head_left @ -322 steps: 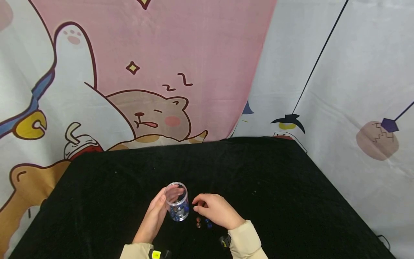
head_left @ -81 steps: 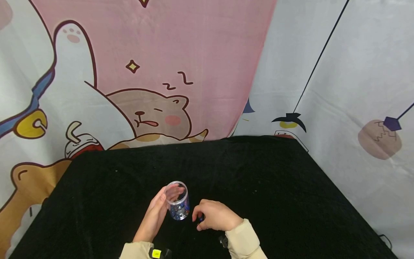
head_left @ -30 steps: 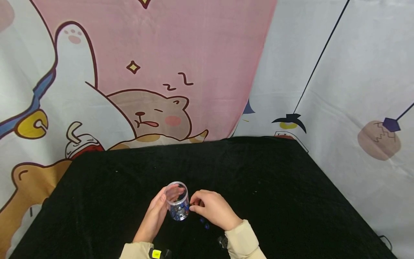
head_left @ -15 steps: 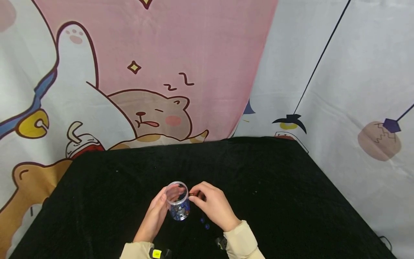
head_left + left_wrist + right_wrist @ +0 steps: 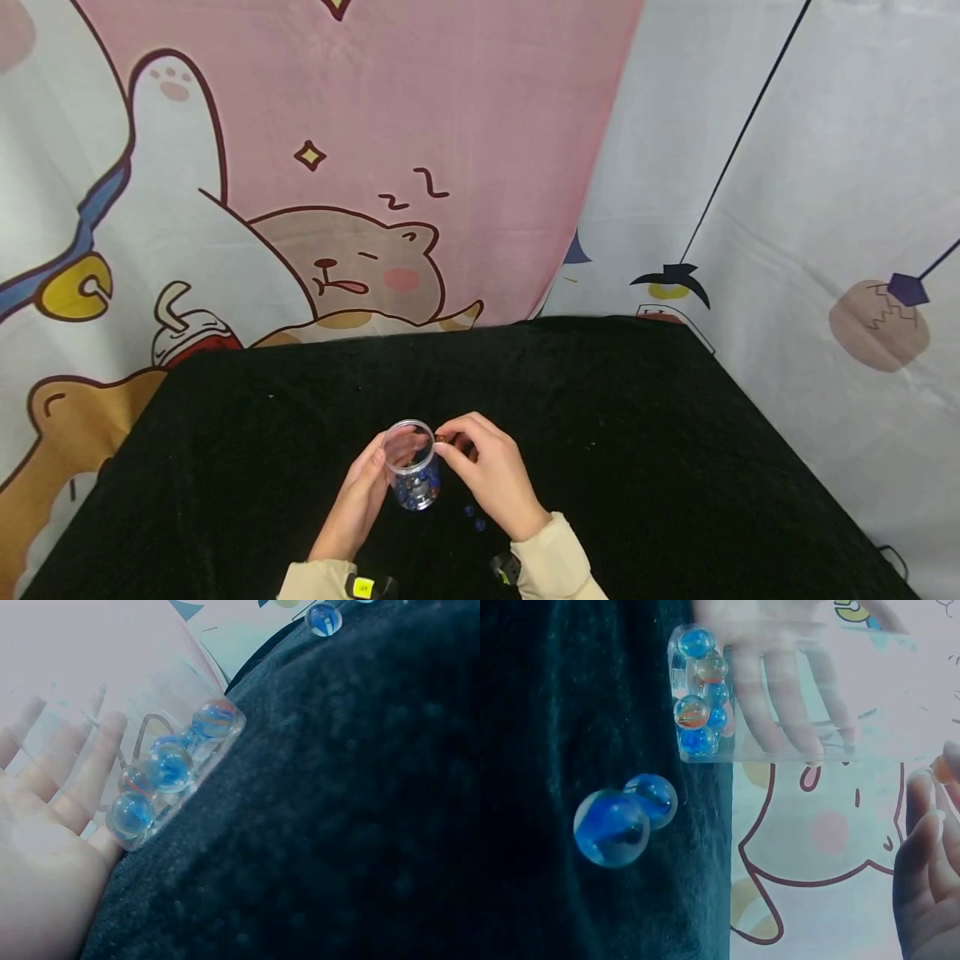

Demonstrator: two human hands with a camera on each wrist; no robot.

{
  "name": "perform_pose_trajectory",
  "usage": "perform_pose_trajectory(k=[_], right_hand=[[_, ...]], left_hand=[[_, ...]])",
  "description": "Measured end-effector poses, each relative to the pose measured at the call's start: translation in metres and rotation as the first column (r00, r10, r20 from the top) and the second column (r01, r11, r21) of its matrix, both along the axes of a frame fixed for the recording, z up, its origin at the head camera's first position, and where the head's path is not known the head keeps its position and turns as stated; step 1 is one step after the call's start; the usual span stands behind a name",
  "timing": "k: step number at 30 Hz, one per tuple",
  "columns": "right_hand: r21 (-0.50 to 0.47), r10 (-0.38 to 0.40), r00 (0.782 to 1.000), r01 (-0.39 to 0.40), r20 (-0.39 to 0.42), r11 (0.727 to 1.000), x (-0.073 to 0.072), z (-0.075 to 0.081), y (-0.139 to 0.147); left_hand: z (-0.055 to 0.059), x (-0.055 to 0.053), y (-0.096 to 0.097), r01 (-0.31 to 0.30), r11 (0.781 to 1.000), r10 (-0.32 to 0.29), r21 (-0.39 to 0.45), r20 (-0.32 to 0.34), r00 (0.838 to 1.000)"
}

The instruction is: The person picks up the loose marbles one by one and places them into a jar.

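Observation:
A clear plastic jar (image 5: pixel 415 477) stands upright with its mouth uncovered, and my left hand (image 5: pixel 358 498) holds it around its left side. Several blue and orange swirled glass marbles (image 5: pixel 171 766) lie in the bottom of it. At the right of the jar's rim, my right hand (image 5: pixel 491 471) pinches an orange marble (image 5: pixel 943 769) between thumb and fingertips. Two blue marbles rest on the cloth below that hand; the right wrist view shows the nearer marble (image 5: pixel 611 829) partly in front of the farther marble (image 5: pixel 660 802).
Black cloth (image 5: pixel 637 467) covers the table, with small light specks on it. Behind and to the right hangs a curtain (image 5: pixel 510 167) printed with cartoon animals. Each sleeve has a dark wrist device (image 5: pixel 371 587) at its cuff.
My right hand has risen from the cloth along the jar's right side to its rim, carrying the orange marble. Fewer marbles lie on the cloth than in the oldest frame. The left hand stays put.

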State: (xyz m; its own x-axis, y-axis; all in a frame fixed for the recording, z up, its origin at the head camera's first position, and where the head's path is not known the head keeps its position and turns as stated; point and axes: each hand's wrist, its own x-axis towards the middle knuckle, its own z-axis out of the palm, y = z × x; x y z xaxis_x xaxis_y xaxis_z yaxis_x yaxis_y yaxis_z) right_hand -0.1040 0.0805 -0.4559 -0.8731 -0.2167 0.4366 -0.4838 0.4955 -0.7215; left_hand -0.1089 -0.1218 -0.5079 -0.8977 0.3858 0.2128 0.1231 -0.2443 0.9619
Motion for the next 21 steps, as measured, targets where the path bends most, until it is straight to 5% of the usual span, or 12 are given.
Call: perform_pose_trajectory(k=[21], right_hand=[[-0.059, -0.031, 0.998, 0.029, -0.049, 0.998, 0.0055, 0.005, -0.0097]], left_hand=[[-0.0006, 0.001, 0.0003, -0.001, 1.0, 0.001, 0.008, -0.023, 1.0]])
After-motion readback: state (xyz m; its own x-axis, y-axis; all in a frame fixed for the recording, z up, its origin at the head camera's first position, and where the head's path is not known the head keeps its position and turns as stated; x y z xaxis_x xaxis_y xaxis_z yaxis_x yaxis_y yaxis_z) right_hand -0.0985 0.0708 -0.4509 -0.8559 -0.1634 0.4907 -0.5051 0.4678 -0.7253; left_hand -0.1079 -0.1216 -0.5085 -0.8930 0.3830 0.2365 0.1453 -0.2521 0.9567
